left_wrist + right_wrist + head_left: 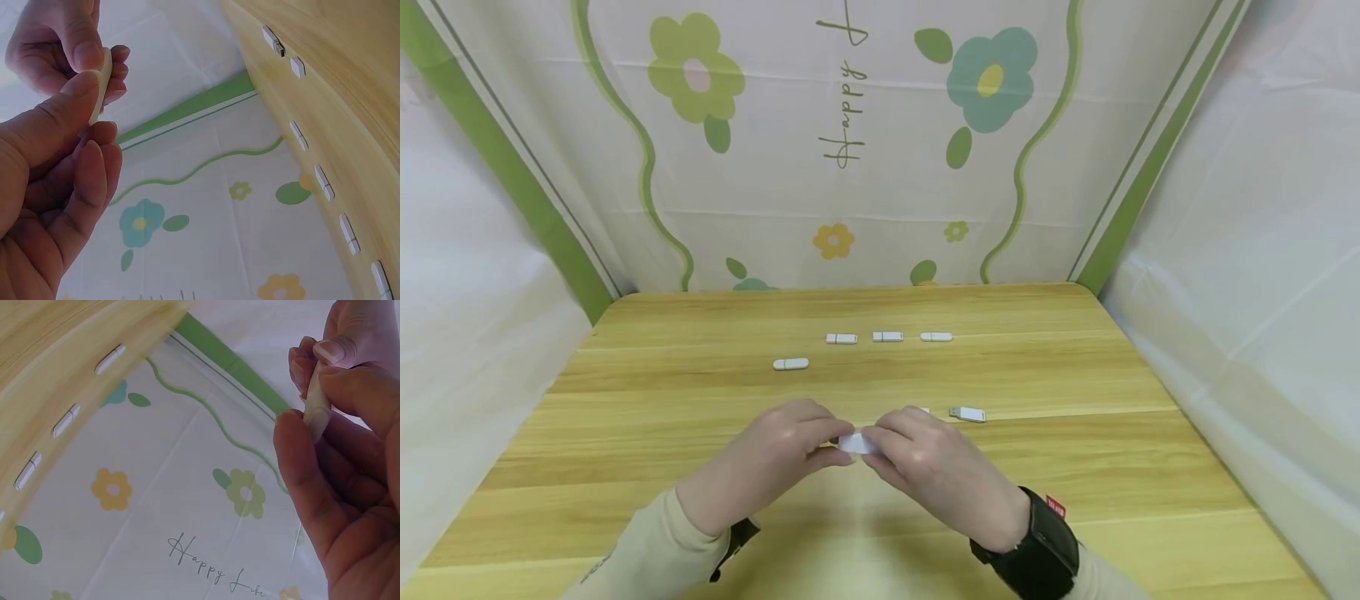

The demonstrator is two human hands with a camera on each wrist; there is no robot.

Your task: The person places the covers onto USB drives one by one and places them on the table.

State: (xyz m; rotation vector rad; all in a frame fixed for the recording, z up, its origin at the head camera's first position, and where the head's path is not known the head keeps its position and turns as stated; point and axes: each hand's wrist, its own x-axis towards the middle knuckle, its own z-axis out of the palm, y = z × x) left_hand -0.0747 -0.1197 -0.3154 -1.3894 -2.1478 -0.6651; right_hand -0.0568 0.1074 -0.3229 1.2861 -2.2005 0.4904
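Both hands pinch a slim white USB flash drive [856,443] between them, above the front middle of the table. My left hand [782,446] has its thumb and fingertips on one end, and my right hand [932,467] grips the other. In the right wrist view the drive [318,406] looks smooth and rounded; the fingers hide its ends. On the table just beyond the right hand lies an uncapped drive [967,413] with its metal plug bare. A small white cap [297,67] lies beside it, mostly hidden by the right hand in the head view.
Farther back, three white drives [888,337] lie in a row, and another drive [791,364] lies nearer to the left. A flowered curtain [880,167] hangs behind the wooden table [662,400], with white cloth [1247,275] along both sides.
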